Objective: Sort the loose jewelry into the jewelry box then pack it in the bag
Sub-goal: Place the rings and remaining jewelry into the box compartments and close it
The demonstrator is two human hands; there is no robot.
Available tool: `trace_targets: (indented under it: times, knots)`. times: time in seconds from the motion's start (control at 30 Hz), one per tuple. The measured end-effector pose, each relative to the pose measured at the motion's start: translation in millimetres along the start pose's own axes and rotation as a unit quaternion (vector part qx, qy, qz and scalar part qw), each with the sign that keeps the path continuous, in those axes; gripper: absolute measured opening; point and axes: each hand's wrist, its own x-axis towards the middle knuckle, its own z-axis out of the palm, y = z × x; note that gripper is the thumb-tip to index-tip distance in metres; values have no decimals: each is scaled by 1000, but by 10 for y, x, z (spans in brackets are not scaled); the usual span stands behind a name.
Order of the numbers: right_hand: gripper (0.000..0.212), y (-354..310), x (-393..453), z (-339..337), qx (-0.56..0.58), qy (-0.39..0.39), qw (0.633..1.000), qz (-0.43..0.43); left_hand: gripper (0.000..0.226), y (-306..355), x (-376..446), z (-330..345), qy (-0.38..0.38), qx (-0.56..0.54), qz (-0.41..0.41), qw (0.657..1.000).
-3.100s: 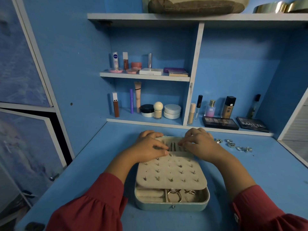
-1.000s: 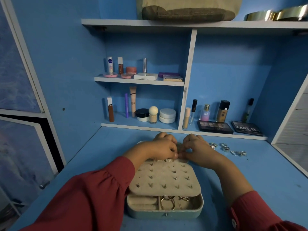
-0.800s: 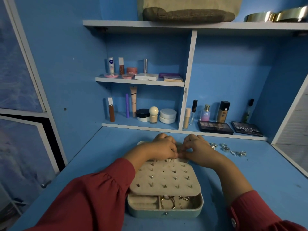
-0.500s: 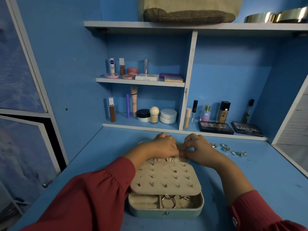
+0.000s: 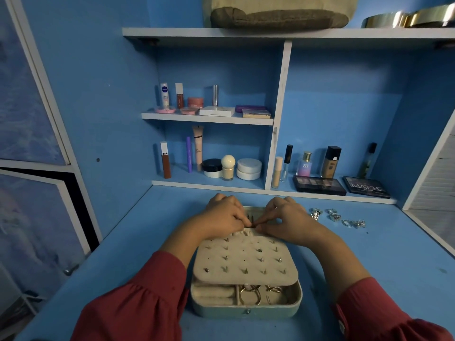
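A pale green jewelry box (image 5: 246,312) lies open on the blue desk. A cream stud panel (image 5: 246,260) with several earrings rests over its tray, and rings show in the front compartments. At the box's far side my left hand (image 5: 225,217) and my right hand (image 5: 286,217) meet fingertip to fingertip. Both pinch a small piece of jewelry (image 5: 253,224) by the gathered pocket of the lid; what it is stays hidden. Several loose silver rings (image 5: 336,217) lie on the desk right of my right hand. A beige bag (image 5: 278,13) sits on the top shelf.
Shelves behind the desk hold cosmetics: bottles, jars and two eyeshadow palettes (image 5: 318,185). Gold round tins (image 5: 408,18) stand on the top shelf at right. A blue side wall closes the left; the desk's right edge (image 5: 430,239) runs diagonally.
Three seconds ago my hands lay flatter over the lid; now their fingertips pinch together at its middle. Over the last second they have hardly moved.
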Motion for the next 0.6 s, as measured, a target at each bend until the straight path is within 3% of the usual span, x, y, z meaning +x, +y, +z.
trace_targets:
  times: [0.2, 0.6]
  knots:
    - [19, -23, -8, -15, 21, -5, 1000, -7, 20, -49, -41, -34, 34, -55, -14, 998]
    - [27, -108, 45, 87, 43, -30, 999, -4, 20, -181, -204, -4, 71, -1, -37, 997]
